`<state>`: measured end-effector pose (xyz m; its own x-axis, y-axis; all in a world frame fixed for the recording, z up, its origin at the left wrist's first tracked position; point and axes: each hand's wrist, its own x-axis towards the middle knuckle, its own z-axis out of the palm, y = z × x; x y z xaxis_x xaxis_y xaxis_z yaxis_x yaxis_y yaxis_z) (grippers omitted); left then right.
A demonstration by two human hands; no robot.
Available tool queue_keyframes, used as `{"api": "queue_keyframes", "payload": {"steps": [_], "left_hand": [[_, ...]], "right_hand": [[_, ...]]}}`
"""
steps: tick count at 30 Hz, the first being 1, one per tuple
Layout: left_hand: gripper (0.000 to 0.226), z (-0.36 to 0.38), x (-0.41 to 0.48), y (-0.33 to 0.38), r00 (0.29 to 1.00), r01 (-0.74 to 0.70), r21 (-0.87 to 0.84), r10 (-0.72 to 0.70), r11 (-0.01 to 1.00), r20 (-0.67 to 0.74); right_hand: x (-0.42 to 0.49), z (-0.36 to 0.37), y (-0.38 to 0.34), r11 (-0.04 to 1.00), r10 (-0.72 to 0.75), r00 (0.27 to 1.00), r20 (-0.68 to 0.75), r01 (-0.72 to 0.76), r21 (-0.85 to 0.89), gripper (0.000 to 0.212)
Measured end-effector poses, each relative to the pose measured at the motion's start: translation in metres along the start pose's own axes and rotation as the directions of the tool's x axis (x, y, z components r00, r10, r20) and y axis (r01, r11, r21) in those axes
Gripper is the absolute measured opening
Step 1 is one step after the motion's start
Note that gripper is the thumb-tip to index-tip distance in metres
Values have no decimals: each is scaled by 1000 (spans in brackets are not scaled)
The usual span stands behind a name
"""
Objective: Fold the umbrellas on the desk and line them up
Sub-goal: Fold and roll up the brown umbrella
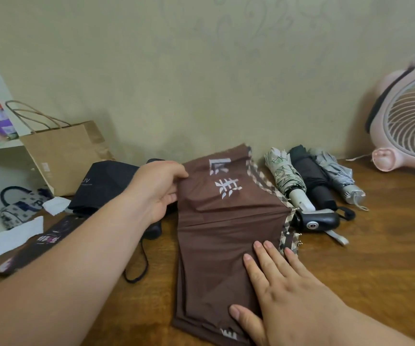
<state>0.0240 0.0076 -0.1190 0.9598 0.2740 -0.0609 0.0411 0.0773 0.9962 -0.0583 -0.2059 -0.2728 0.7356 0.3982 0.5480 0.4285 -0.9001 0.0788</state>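
- Right hand [283, 283], palm down at the near edge, fingers straight and slightly spread, pressing flat on the brown umbrella [226, 233].
- Brown umbrella in the middle of the wooden desk [381, 248]: smooth matte cloth flattened into long pleats, white characters printed across it, checked trim down the right edge, glossy black handle [318, 222] with a round button jutting out to the right.
- Left hand [156, 188], arm stretched in from the left, thumb on top and fingers curled under, pinching the cloth's far left edge.
- Left of that, a loose black umbrella [106, 186], a dark printed cloth [39, 242] and crumpled white tissues [16, 236].
- Against the wall, side by side and touching: a rolled leaf-print umbrella [283, 171], a rolled black umbrella [311, 178], a silver-grey umbrella [336, 176].
- Farthest back, a stiff kraft paper bag [69, 156] on the left and a pink fan [410, 126] with a ribbed grille on the right.
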Motion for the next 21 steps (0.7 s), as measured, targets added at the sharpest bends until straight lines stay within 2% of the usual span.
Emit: {"api": "queue_keyframes", "payload": {"steps": [4,7,9,12,16,21], "left_hand": [[36,-23,-60,-6,989,61,-239,-26,969,147],[52,-35,-95,-20,972,191,-279,-142,941,186],[50,-39,-108,-29,956,243,-160,-208,957,207],[62,-40,-114,-45,964,219,127,-235,967,123],[61,-40,-111,-60,989,87,456,-132,886,69],[63,-37,-104,-67,997,-75,678,47,731,60]], "right_hand": [[-1,-2,1,999,-12,1000,8,12,-33,96],[-1,-8,2,998,-35,999,25,37,-56,94],[-2,-14,4,995,-72,997,42,75,-73,92],[-5,-22,6,993,-95,995,25,96,-62,83],[-4,-33,5,993,-107,994,6,108,-46,68],[-4,-41,10,988,-145,973,181,153,-32,71]]}}
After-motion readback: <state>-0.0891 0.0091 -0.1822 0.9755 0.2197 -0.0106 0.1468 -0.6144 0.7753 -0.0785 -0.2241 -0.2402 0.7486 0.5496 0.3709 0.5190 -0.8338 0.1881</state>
